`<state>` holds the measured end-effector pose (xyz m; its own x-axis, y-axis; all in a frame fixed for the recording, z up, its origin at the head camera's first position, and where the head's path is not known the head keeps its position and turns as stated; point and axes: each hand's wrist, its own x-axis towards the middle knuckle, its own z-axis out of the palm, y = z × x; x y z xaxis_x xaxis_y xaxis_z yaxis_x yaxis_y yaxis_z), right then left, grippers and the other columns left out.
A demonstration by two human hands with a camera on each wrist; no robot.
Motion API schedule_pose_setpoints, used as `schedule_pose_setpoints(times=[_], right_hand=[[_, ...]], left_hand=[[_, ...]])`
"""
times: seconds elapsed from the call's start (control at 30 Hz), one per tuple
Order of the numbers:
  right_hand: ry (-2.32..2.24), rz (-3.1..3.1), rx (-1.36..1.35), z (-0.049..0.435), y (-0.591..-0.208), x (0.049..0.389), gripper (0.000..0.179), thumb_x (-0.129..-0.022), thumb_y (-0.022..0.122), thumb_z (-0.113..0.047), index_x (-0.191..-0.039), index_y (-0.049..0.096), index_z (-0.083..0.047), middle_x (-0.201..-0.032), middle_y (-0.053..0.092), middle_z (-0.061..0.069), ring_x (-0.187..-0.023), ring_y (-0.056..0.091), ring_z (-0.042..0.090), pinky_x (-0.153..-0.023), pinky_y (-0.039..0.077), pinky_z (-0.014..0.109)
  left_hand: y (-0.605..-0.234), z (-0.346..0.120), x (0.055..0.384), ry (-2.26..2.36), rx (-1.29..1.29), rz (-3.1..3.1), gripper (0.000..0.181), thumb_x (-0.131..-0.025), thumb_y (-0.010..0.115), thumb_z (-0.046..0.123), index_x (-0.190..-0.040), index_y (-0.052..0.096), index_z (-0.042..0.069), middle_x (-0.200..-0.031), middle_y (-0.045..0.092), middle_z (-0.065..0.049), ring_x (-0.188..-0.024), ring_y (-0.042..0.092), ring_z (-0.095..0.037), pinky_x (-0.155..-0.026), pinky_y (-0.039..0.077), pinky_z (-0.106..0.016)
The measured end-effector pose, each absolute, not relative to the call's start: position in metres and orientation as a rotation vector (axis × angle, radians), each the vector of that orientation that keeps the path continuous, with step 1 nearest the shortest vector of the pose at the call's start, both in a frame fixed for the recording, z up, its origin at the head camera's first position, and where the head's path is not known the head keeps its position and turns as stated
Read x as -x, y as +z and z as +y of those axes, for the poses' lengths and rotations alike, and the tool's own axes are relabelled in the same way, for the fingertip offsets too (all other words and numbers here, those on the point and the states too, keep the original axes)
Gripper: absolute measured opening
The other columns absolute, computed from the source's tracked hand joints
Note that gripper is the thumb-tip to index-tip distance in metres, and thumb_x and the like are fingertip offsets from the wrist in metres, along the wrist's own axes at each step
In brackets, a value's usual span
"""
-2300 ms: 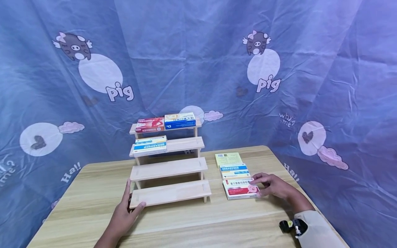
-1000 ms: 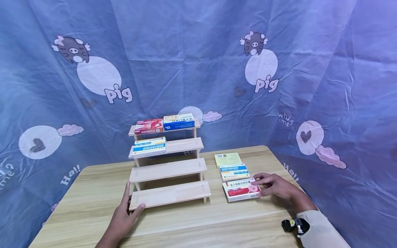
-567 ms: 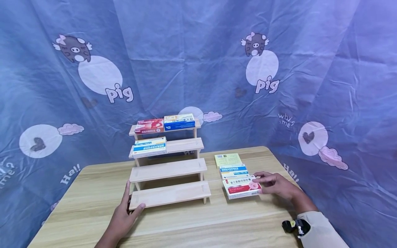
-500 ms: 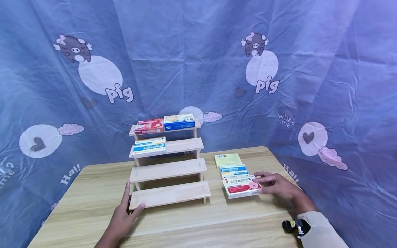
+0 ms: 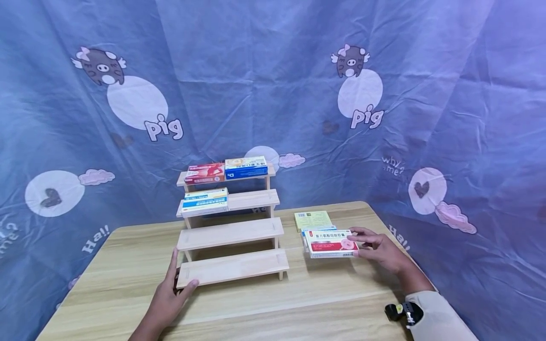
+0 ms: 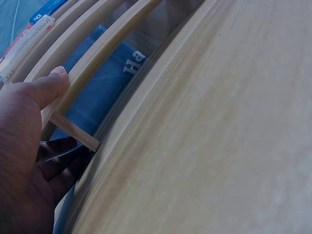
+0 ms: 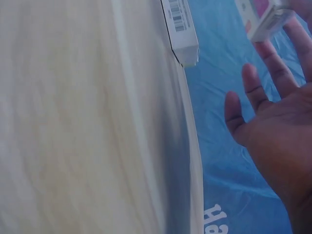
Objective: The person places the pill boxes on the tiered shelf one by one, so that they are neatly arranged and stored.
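Observation:
In the head view, my right hand (image 5: 377, 248) pinches the right end of a white-and-red medicine box (image 5: 330, 242), raised above the table. The right wrist view shows a corner of this box (image 7: 267, 22) at the fingertips, the other fingers spread. Partly hidden behind it lies a blue-and-white medicine box (image 5: 305, 233), with a pale green box (image 5: 313, 220) farther back. My left hand (image 5: 168, 294) grips the left end of the lowest step of a wooden stepped shelf (image 5: 232, 266). In the left wrist view its thumb (image 6: 53, 85) lies on the board, fingers beneath.
On the shelf's top step sit a red box (image 5: 204, 173) and a blue-and-white box (image 5: 246, 167). The step below carries a blue-and-white box (image 5: 205, 201) at its left. A blue printed curtain (image 5: 256, 94) hangs behind the wooden table (image 5: 256, 312).
My right hand has lifted the white-and-red box off the table and moved it slightly back, so that it now overlaps the blue-and-white box. My left hand has stayed on the shelf.

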<state>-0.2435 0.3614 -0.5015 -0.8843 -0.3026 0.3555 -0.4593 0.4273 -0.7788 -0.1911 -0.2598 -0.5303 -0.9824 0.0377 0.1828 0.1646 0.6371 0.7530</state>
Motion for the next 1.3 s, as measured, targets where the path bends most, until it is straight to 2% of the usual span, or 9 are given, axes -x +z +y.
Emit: schedule_pose_setpoints(times=[0.13,0.27,0.5,0.6,0.93,1.0,1.13,1.17,1.3], right_hand=[[1.464,-2.461,-0.659,0.356,-0.503,0.246,0.038,-0.094,0.081,-0.002,-0.132,0.078,0.000,-0.151,0.058,0.034,-0.132,0.049,-0.017,-0.104,0.037,0.007],[1.472,-2.435,-0.631,0.348,-0.501,0.247,0.039,-0.096,0.081,-0.004,-0.134,0.077,-0.001,-0.153,0.057,0.032,-0.135,0.048,-0.015,-0.105,0.038,0.008],[1.436,-2.401,-0.603,0.338,-0.494,0.246,0.039,-0.097,0.080,-0.003,-0.135,0.077,-0.001,-0.151,0.060,0.029,-0.133,0.050,-0.012,-0.095,0.047,0.026],[1.421,-2.387,-0.587,0.334,-0.490,0.246,0.039,-0.096,0.080,-0.003,-0.135,0.077,-0.001,-0.151,0.060,0.029,-0.133,0.050,-0.012,-0.094,0.047,0.028],[1.436,-2.383,-0.540,0.325,-0.480,0.246,0.039,-0.095,0.082,-0.004,-0.134,0.077,-0.001,-0.152,0.061,0.029,-0.132,0.052,-0.010,-0.095,0.047,0.026],[1.455,-2.380,-0.529,0.324,-0.478,0.247,0.039,-0.096,0.081,-0.005,-0.135,0.077,0.000,-0.155,0.061,0.024,-0.133,0.050,-0.013,-0.097,0.046,0.025],[1.458,-2.379,-0.500,0.322,-0.471,0.250,0.039,-0.096,0.082,-0.007,-0.135,0.077,-0.001,-0.157,0.064,-0.001,-0.134,0.049,-0.014,-0.097,0.046,0.025],[1.453,-2.382,-0.493,0.321,-0.469,0.251,0.039,-0.096,0.082,-0.008,-0.135,0.077,-0.002,-0.157,0.064,-0.001,-0.134,0.049,-0.015,-0.096,0.046,0.026],[1.455,-2.409,-0.467,0.314,-0.458,0.257,0.041,-0.096,0.084,-0.012,-0.136,0.078,-0.005,-0.162,0.059,0.014,-0.134,0.048,-0.018,-0.095,0.045,0.026]], left_hand=[[-0.532,-0.260,0.191,-1.273,0.174,-2.698,0.109,-0.108,0.071,0.037,-0.175,-0.015,0.034,-0.155,0.055,-0.039,-0.131,0.069,-0.050,-0.090,0.062,-0.036],[-0.531,-0.260,0.191,-1.276,0.159,-2.696,0.109,-0.108,0.072,0.039,-0.175,-0.015,0.036,-0.156,0.055,-0.038,-0.131,0.069,-0.049,-0.091,0.061,-0.037],[-0.532,-0.261,0.190,-1.249,0.145,-2.706,0.110,-0.107,0.072,0.040,-0.175,-0.014,0.035,-0.155,0.056,-0.037,-0.131,0.070,-0.048,-0.093,0.061,-0.039],[-0.532,-0.261,0.191,-1.245,0.145,-2.706,0.110,-0.107,0.072,0.041,-0.175,-0.014,0.036,-0.155,0.057,-0.036,-0.131,0.070,-0.047,-0.094,0.061,-0.037],[-0.530,-0.261,0.189,-1.248,0.140,-2.716,0.110,-0.108,0.072,0.040,-0.175,-0.015,0.036,-0.156,0.055,-0.038,-0.133,0.068,-0.050,-0.095,0.061,-0.048],[-0.530,-0.261,0.188,-1.259,0.137,-2.721,0.110,-0.108,0.071,0.041,-0.175,-0.015,0.036,-0.156,0.054,-0.038,-0.133,0.067,-0.051,-0.096,0.061,-0.050],[-0.530,-0.260,0.190,-1.279,0.146,-2.716,0.110,-0.108,0.071,0.041,-0.175,-0.015,0.036,-0.157,0.054,-0.038,-0.133,0.067,-0.051,-0.095,0.061,-0.048],[-0.530,-0.260,0.190,-1.276,0.148,-2.715,0.110,-0.108,0.072,0.041,-0.175,-0.015,0.036,-0.157,0.054,-0.038,-0.133,0.068,-0.050,-0.095,0.061,-0.046],[-0.529,-0.260,0.190,-1.279,0.147,-2.706,0.110,-0.107,0.073,0.040,-0.175,-0.014,0.036,-0.156,0.056,-0.037,-0.132,0.069,-0.049,-0.094,0.061,-0.040]])
